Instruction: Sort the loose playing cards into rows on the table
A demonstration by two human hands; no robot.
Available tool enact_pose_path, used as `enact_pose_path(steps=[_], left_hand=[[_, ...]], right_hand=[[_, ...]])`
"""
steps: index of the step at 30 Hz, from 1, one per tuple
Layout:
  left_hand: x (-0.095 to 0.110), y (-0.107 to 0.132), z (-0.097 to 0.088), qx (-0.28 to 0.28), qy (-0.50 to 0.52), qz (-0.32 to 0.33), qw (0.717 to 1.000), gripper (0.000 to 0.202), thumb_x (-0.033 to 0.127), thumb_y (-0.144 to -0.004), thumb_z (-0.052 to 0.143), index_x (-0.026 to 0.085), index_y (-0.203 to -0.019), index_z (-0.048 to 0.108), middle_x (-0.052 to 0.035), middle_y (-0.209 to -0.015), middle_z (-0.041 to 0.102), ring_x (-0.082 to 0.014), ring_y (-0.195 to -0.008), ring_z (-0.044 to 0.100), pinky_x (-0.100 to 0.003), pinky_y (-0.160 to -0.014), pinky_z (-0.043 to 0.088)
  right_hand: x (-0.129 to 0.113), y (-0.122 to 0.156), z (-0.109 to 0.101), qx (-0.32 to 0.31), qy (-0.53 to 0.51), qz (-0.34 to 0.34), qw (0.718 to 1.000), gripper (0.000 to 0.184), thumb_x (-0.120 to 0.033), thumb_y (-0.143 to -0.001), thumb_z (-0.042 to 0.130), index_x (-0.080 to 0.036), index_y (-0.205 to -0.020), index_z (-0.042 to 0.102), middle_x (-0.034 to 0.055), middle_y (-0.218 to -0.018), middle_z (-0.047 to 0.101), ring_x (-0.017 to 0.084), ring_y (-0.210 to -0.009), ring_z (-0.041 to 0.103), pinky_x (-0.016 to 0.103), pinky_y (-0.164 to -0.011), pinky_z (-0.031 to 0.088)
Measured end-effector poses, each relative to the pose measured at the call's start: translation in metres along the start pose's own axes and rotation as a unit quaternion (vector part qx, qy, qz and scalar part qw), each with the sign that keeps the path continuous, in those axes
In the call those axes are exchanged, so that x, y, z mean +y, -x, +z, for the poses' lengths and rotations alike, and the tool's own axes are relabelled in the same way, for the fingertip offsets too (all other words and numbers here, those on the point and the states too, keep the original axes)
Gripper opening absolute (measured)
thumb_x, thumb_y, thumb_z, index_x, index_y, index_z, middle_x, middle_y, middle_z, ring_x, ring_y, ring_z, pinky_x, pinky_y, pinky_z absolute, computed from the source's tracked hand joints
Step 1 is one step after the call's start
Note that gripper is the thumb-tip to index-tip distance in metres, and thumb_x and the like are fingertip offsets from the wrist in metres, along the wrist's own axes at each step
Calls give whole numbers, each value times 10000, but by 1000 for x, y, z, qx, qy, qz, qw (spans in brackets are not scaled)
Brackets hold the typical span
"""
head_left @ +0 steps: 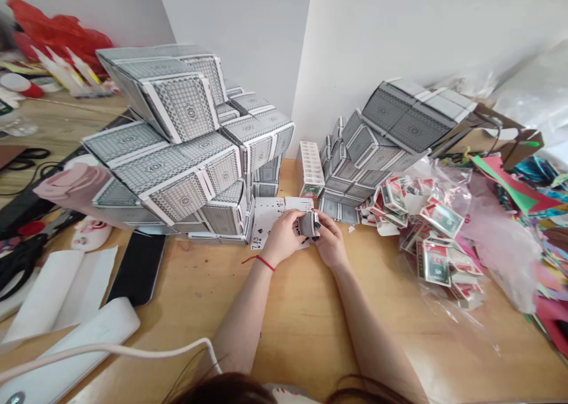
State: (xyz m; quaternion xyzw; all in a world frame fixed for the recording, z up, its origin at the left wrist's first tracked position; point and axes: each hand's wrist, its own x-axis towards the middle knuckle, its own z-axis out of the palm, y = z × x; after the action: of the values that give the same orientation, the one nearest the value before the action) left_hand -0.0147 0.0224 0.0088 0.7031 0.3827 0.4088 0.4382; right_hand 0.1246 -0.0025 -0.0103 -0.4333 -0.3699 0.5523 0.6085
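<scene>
Some grey-patterned, white-edged playing cards (306, 223)

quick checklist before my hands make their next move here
1. Patterned card piece held by left hand and right hand: ok
2. Face-up cards on the tabletop by the hands: ok
3. Left hand apart from the left card stack: ok
4. Phone apart from both hands: ok
5. Right side free of loose card packs: not ok
6. Piece's underside undamaged: cannot tell, hidden
</scene>
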Motion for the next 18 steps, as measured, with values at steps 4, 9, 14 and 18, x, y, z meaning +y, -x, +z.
enact_pose_path(steps=[4,9,14,18], left_hand=[[2,0,3,-10,-6,-3,1000,477,14,-618,581,177,-1060,507,-88,-1143,508,-202,-1055,500,-358,-895,441],[1,-1,4,-22,-20,2,1000,473,21,-621,582,171,-1062,496,-90,-1127,512,-203,-1042,503,-359,-888,437],[-3,-1,4,-18,-59,13,998,501,-15,-594,581,176,-1050,502,-91,-1125,500,-214,-1052,486,-382,-892,422],[-4,1,2,-10,-88,19,996,522,-37,-589,564,183,-1057,497,-87,-1125,483,-202,-1018,497,-358,-861,441]], right_hand=[[0,0,-1,16,8,-20,1000,320,-326,-671,613,-239,-975,565,12,-950,616,159,-736,572,269,-605,443],[1,1,-3,30,13,-34,999,309,-283,-651,637,-226,-946,569,16,-928,624,161,-758,579,262,-613,445],[3,0,-6,43,-1,-25,999,293,-279,-655,626,-217,-941,613,28,-984,641,198,-883,577,297,-696,455],[2,0,-4,28,-31,-1,999,307,-271,-652,655,-222,-953,628,22,-997,640,181,-864,580,273,-680,458]])
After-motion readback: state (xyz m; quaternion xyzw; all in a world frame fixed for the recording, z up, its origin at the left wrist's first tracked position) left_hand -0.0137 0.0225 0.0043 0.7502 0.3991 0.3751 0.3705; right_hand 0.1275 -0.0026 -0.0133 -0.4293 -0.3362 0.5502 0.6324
